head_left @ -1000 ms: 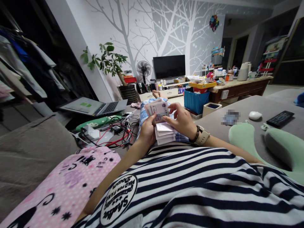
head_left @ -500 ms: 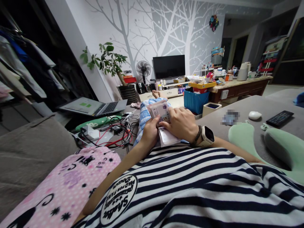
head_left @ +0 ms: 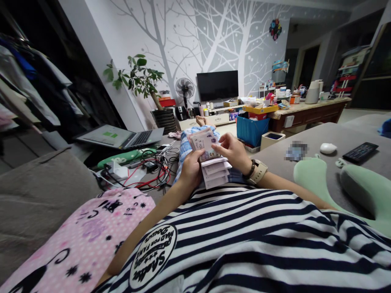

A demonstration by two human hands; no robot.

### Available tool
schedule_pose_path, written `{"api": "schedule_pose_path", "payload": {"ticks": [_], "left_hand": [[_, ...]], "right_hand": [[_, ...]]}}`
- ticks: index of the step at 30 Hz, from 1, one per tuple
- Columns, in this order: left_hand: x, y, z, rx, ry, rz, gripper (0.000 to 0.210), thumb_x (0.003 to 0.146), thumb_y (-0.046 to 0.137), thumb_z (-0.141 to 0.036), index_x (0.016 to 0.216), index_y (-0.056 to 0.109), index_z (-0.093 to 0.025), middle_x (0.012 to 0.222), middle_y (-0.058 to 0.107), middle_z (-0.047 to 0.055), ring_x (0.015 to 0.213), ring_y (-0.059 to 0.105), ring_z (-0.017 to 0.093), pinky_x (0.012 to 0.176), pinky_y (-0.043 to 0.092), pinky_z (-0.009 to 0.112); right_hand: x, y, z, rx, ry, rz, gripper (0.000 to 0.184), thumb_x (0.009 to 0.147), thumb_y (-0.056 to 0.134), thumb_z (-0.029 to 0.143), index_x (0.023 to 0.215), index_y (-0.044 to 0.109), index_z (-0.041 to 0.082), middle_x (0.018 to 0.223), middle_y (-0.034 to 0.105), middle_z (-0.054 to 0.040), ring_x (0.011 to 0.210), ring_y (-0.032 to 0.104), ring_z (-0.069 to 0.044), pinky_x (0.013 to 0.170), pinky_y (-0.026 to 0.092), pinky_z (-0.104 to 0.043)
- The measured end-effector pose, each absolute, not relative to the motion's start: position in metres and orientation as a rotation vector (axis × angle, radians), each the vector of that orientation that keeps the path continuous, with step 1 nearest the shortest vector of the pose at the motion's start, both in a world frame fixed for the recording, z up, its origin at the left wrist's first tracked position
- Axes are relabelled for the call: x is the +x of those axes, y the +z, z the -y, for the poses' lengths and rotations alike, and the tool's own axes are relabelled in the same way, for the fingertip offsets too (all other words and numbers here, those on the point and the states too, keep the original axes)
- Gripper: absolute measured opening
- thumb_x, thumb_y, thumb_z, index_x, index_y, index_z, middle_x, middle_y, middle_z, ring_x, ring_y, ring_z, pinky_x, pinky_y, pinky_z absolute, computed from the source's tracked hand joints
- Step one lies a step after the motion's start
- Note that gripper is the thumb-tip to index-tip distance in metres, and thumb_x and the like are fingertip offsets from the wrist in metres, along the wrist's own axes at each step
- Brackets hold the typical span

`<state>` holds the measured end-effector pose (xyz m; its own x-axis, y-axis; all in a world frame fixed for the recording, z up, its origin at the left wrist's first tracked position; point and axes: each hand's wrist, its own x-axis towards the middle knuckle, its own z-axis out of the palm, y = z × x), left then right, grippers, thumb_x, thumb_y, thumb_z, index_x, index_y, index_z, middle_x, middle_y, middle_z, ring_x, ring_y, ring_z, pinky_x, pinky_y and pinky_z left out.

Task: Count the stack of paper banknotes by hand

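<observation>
Right hand [head_left: 236, 153] shifted, banknotes [head_left: 210, 155] fanned, lower edges free

pale purple banknotes [head_left: 207, 141], navy-and-white striped shirt [head_left: 244, 228], blue-and-white checked cloth [head_left: 184, 148], pink dotted fabric [head_left: 100, 228]

the bare left hand [head_left: 190, 167] has fingers hidden behind purplish paper banknotes [head_left: 204, 142]. a small bluish object [head_left: 296, 151] is blurred.
</observation>
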<state>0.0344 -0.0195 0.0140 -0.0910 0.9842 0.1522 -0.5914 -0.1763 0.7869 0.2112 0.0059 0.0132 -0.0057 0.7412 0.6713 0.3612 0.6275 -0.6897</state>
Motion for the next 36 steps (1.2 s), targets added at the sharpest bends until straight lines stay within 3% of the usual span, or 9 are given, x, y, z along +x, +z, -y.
{"api": "schedule_pose_path", "payload": {"ticks": [3, 6, 10, 15, 18, 23, 30, 36], "left_hand": [[0.033, 0.014, 0.019, 0.853, 1.585, -0.675, 0.046, 0.086, 0.089, -0.011, 0.131, 0.098, -0.016, 0.113, 0.101, 0.012, 0.132, 0.098, 0.045, 0.119, 0.081, 0.054], [0.034, 0.015, 0.018, 0.845, 1.578, -0.667, 0.053, 0.085, 0.089, -0.008, 0.138, 0.097, -0.015, 0.114, 0.101, 0.013, 0.130, 0.099, 0.044, 0.121, 0.080, 0.055], [0.036, 0.016, 0.017, 0.790, 1.588, -0.678, 0.044, 0.098, 0.090, -0.016, 0.142, 0.094, -0.013, 0.118, 0.101, 0.016, 0.127, 0.099, 0.043, 0.118, 0.081, 0.054], [0.039, 0.021, 0.016, 0.706, 1.576, -0.658, 0.042, 0.111, 0.079, -0.025, 0.151, 0.090, -0.016, 0.124, 0.101, 0.016, 0.127, 0.099, 0.041, 0.114, 0.082, 0.055], [0.040, 0.026, 0.019, 0.664, 1.578, -0.678, 0.042, 0.112, 0.070, -0.020, 0.148, 0.091, -0.015, 0.120, 0.101, 0.015, 0.126, 0.099, 0.040, 0.113, 0.083, 0.052], [0.037, 0.029, 0.026, 0.749, 1.588, -0.694, 0.029, 0.108, 0.076, -0.019, 0.129, 0.095, -0.018, 0.116, 0.100, 0.012, 0.131, 0.097, 0.041, 0.112, 0.082, 0.047], [0.033, 0.024, 0.026, 0.850, 1.600, -0.751, 0.028, 0.097, 0.085, -0.021, 0.123, 0.094, -0.016, 0.110, 0.099, 0.011, 0.127, 0.097, 0.041, 0.108, 0.081, 0.046], [0.025, 0.019, 0.025, 0.941, 1.605, -0.778, 0.029, 0.094, 0.092, -0.022, 0.123, 0.096, -0.018, 0.121, 0.100, 0.015, 0.133, 0.095, 0.046, 0.110, 0.081, 0.050]], "right_hand": [[0.208, 0.008, -0.015, -0.844, 0.462, 1.563, 0.067, 0.098, 0.098, 0.079, 0.079, 0.056, 0.030, 0.072, 0.062, 0.0039, 0.075, 0.055, -0.020, 0.073, 0.045, -0.036], [0.207, 0.007, -0.015, -0.812, 0.476, 1.532, 0.065, 0.099, 0.097, 0.073, 0.074, 0.056, 0.030, 0.069, 0.057, 0.0042, 0.073, 0.050, -0.019, 0.073, 0.043, -0.036], [0.206, 0.007, -0.011, -0.790, 0.490, 1.506, 0.061, 0.098, 0.098, 0.070, 0.075, 0.058, 0.030, 0.069, 0.056, 0.0045, 0.072, 0.049, -0.019, 0.074, 0.044, -0.037], [0.203, 0.008, -0.006, -0.719, 0.524, 1.458, 0.070, 0.093, 0.099, 0.084, 0.076, 0.057, 0.030, 0.071, 0.056, 0.0037, 0.074, 0.047, -0.019, 0.074, 0.044, -0.037], [0.201, 0.008, -0.003, -0.663, 0.566, 1.467, 0.076, 0.089, 0.097, 0.095, 0.079, 0.059, 0.030, 0.072, 0.054, 0.0041, 0.074, 0.045, -0.019, 0.073, 0.043, -0.037], [0.198, 0.008, -0.002, -0.587, 0.620, 1.463, 0.085, 0.083, 0.093, 0.108, 0.081, 0.061, 0.030, 0.073, 0.054, 0.0041, 0.073, 0.043, -0.017, 0.072, 0.042, -0.038], [0.199, 0.004, -0.006, -0.527, 0.605, 1.483, 0.082, 0.090, 0.094, 0.103, 0.082, 0.064, 0.028, 0.073, 0.053, 0.0043, 0.072, 0.043, -0.017, 0.070, 0.041, -0.036], [0.199, 0.002, -0.005, -0.501, 0.582, 1.479, 0.077, 0.097, 0.090, 0.100, 0.082, 0.066, 0.028, 0.076, 0.055, 0.0024, 0.075, 0.045, -0.018, 0.071, 0.044, -0.036]]}}
